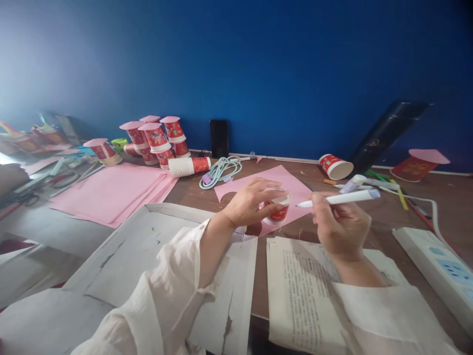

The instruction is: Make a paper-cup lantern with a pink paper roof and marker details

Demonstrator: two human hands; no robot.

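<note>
My left hand (pixel 254 199) is closed around a small red paper cup (pixel 280 213) standing on a cut sheet of pink paper (pixel 279 177). The fingers hide most of the cup's far side. Between the fingers of my right hand (pixel 340 224) is a white marker pen (pixel 343 198). Its tip points left over the pink sheet, just right of the cup, and I cannot tell whether it touches the paper.
A stack of pink paper (pixel 118 192), red cups with pink tops (pixel 158 140), nested cups (pixel 188 166) and a coiled cable (pixel 223 170) lie left. A power strip (pixel 443 271) and glue stick (pixel 353 183) are right; printed pages (pixel 299 296) are in front. Another person's hand (pixel 13 180) shows far left.
</note>
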